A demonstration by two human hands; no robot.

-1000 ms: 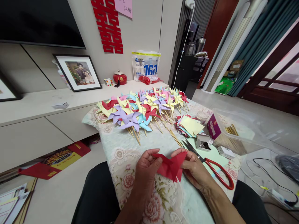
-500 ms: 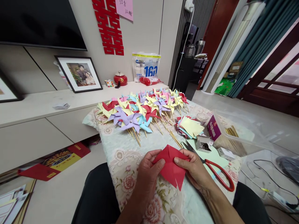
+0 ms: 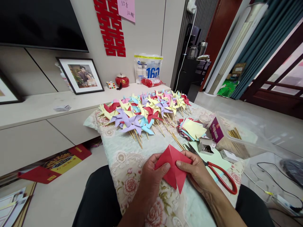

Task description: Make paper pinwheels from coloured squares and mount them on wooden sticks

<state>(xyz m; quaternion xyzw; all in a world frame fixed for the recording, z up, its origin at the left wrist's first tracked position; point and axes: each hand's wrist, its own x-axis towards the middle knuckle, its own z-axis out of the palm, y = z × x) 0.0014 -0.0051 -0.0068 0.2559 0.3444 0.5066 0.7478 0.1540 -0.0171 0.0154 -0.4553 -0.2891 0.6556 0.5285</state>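
Note:
A red paper square [image 3: 174, 178], turned corner-up, is held between my two hands above the flowered tablecloth. It has a crease down the middle and a slit at its lower corner. My left hand [image 3: 155, 170] pinches its left side, thumb on top and fingers behind. On the right side my right hand [image 3: 193, 167] grips it the same way. Just right of that hand lie scissors [image 3: 221, 178] with red handles. Beyond the paper stand many finished paper pinwheels [image 3: 132, 123] on wooden sticks. A stack of cut paper squares [image 3: 194, 128] sits behind the right hand.
An open small box [image 3: 206, 146] holds metal pins, with a closed white box [image 3: 229, 155] nearby. Loose sticks [image 3: 178, 141] lie near the scissors. At the right, a clear plastic bin [image 3: 246, 142] contains more sticks. A white cabinet [image 3: 78, 104] runs along the back.
The red paper has tilted and bent more along its middle crease, and its lower corner has shifted slightly left. Both hands keep hold of it.

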